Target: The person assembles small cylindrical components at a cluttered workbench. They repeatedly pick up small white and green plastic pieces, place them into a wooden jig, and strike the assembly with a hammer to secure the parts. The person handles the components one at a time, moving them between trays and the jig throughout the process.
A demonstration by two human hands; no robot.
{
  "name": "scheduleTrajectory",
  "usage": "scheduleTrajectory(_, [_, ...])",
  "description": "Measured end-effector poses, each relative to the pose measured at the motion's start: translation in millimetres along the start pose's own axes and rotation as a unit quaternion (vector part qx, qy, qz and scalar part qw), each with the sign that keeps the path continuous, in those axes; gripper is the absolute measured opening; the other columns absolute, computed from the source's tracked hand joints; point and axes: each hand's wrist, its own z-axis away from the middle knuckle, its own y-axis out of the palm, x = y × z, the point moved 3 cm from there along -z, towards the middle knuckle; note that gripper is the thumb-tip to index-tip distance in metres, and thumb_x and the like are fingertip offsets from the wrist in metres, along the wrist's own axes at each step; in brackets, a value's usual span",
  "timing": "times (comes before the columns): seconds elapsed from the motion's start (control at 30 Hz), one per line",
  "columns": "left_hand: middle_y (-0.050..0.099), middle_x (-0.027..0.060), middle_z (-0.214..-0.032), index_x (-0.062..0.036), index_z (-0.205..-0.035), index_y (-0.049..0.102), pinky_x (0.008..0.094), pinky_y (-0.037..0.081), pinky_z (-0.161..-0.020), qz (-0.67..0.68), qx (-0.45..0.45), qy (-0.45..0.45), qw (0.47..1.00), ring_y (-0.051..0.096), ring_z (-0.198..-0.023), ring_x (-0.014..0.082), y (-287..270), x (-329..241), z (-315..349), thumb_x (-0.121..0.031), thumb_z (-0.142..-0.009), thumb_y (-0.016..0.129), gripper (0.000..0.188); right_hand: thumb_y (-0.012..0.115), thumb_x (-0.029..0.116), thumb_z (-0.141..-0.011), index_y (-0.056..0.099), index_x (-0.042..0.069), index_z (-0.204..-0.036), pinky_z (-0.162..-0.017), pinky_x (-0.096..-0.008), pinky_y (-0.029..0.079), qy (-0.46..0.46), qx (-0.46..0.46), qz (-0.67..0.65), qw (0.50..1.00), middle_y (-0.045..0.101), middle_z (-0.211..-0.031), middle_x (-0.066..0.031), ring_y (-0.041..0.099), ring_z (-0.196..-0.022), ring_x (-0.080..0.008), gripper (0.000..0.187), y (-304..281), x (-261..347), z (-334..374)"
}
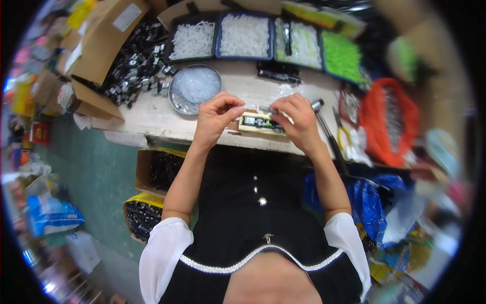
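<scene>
Both my hands are over the front edge of the workbench. Thumb and fingers of my left hand point(217, 117) are pinched together; whatever lies between them is too small to make out. My right hand point(298, 121) pinches a small grey metal piece point(267, 109) at its fingertips. Just below it lies a pale block-like holder point(248, 128) with a black and green part point(257, 121) set in it. The right fingers partly cover its right end. Beside my left hand stands a round metal dish point(173, 99) of translucent white bits.
At the back stand trays of white pieces point(245, 35) and green pieces point(341, 53). Small black and silver parts point(134, 66) are heaped at left by a cardboard box point(109, 38). A hammer point(329, 134), yellow-handled pliers point(344, 134) and a red bag point(372, 121) lie at right.
</scene>
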Motion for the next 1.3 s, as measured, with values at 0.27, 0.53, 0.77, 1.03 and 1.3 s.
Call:
scheduleTrajectory(0.27, [0.059,0.0023,-0.079,-0.0004,-0.082,0.065,0.0200,0.041,-0.059,-0.113,0.022,0.069,0.991,0.053,-0.068,0.0077,8.9,-0.2,-1.9,-0.001,-0.074,0.068,0.009,0.068,0.006,-0.069,0.063,0.010,-0.086,-0.068,-0.0321,0.033,-0.038,0.008,0.048,0.998,0.060,-0.084,0.0005,0.051,-0.079,-0.0180,0.018,0.4,2.0,-2.5])
scheduleTrajectory(0.53, [0.061,0.0073,-0.079,-0.0016,-0.082,0.064,0.0270,0.045,-0.058,-0.218,0.042,0.222,0.949,0.057,-0.069,0.0169,24.2,-11.0,1.4,0.006,-0.070,0.067,0.015,0.069,0.008,-0.069,0.064,0.010,-0.084,-0.068,-0.0313,0.035,-0.025,0.025,-0.024,0.999,0.061,-0.082,0.0000,0.053,-0.078,-0.0181,0.016,1.5,-7.8,2.1])
scheduleTrajectory(0.77, [0.063,0.0084,-0.084,-0.0018,-0.087,0.064,0.0273,0.047,-0.060,-0.289,0.067,0.315,0.902,0.058,-0.073,0.0202,39.3,-2.9,4.8,0.005,-0.069,0.068,0.020,0.071,0.006,-0.067,0.064,0.006,-0.086,-0.069,-0.0331,0.040,0.038,0.021,-0.125,0.991,0.061,-0.081,-0.0044,0.055,-0.078,-0.0228,0.021,3.3,-22.0,18.1])
scheduleTrajectory(1.03, [0.061,0.0060,-0.096,-0.0053,-0.092,0.064,0.0340,0.038,-0.078,-0.385,0.036,0.235,0.892,0.053,-0.092,0.0237,46.1,25.7,11.8,-0.006,-0.066,0.072,0.028,0.068,0.007,-0.069,0.063,0.005,-0.085,-0.072,-0.0344,0.038,0.097,0.071,0.002,0.993,0.059,-0.081,-0.0053,0.054,-0.081,-0.0231,0.017,-13.9,-47.7,55.3])
scheduleTrajectory(1.3, [0.058,0.0020,-0.095,-0.0094,-0.090,0.066,0.0353,0.030,-0.082,-0.439,0.018,0.208,0.874,0.048,-0.095,0.0215,52.7,44.6,10.5,-0.011,-0.062,0.074,0.029,0.069,0.007,-0.069,0.062,0.004,-0.085,-0.070,-0.0365,0.038,0.072,0.103,0.044,0.991,0.059,-0.080,-0.0068,0.054,-0.079,-0.0259,0.018,-7.0,-44.7,49.8])
